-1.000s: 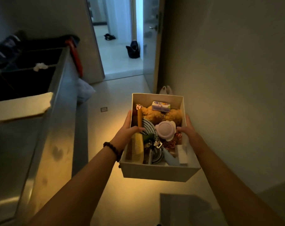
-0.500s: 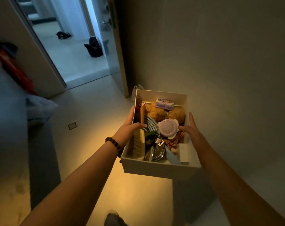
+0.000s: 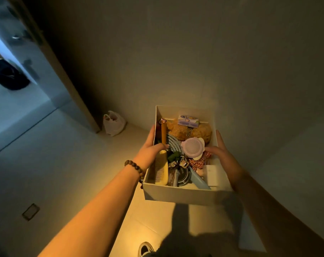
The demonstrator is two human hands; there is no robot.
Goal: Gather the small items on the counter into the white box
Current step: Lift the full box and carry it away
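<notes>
The white box [image 3: 185,193] is held in the air between both hands, above the floor [image 3: 68,164] and close to the wall [image 3: 213,52]. A second ago the doorway stood straight ahead and a metal surface lay along the left; now the doorway has slid to the far left edge and only the wall and a corner are faced, so a turn to the right has been made while the box was carried.

The left hand [image 3: 151,148] is clamped on the left wall of the box, thumb hooked over the rim. The right hand [image 3: 219,154] is clamped on the right wall in the same way.

Inside, a comb [image 3: 161,168], a lilac round case [image 3: 193,147] and a plush toy [image 3: 190,131] are seen, unshifted. No tabletop is in view. The gathering is judged finished, with the full box being taken elsewhere.
</notes>
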